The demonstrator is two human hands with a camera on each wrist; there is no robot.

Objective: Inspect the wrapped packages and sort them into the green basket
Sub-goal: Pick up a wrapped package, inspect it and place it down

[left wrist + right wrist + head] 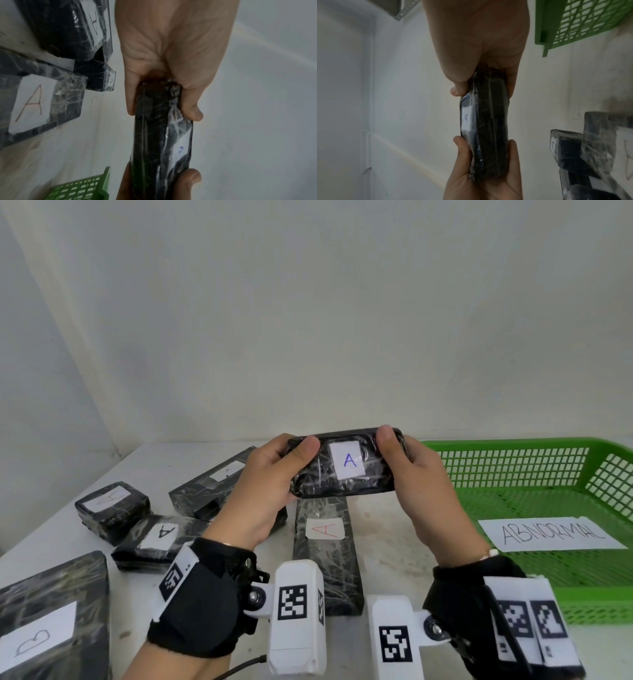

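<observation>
Lifting a wrapped package (344,467) above the bench's (394,518) middle, my left hand (263,491) and right hand (424,484) pinch its ends, thumbs in front; turning it slowly should show every face. Labels read "B", "A", then "ABNORMAL" in the green basket (534,474) at right.

packages (342,470): black, glossy crinkled clear film, matt paper labels; basket (513,460): green plastic mesh; table (394,529): matt white, scuffed
</observation>
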